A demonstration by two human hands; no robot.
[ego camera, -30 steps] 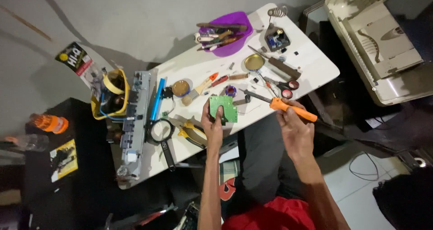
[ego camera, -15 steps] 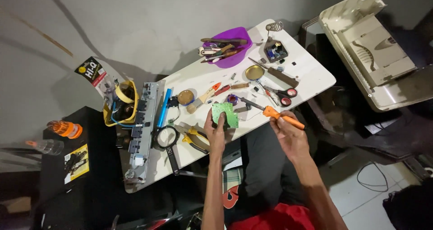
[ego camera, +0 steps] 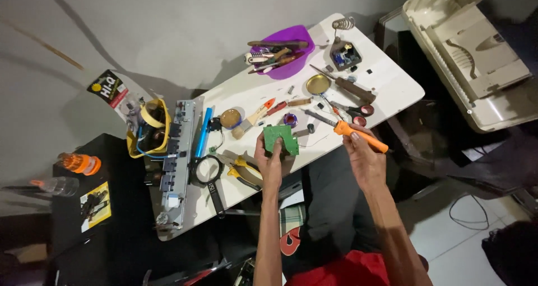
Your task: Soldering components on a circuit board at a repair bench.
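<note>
Holding a green circuit board up over the near edge of the white counter, the left hand is gripping it from below, fingers wrapped round its lower left side. The right hand is closing round the orange handle of a soldering iron, whose metal tip is pointing left toward the board and stopping just short of it. Both arms are reaching up from the bottom of the view, over a red garment.

Lying on the counter just left of the board are yellow-handled pliers and a black magnifier. A blue pen-like tool is lying beside a long grey circuit strip at the counter's left end, with a yellow-rimmed part and its wires sitting against that strip. A small brush and a round brown tin are resting behind the board. Farther back, a purple bowl is holding several tools, a brass dish is sitting near it, and an iron stand with a coiled spring is standing at the far corner. Red-handled scissors are lying just beyond the iron.

Off the counter to the right, a beige plastic housing is lying open. To the left, on a black surface, an orange bottle and a clear bottle are lying on their sides.
</note>
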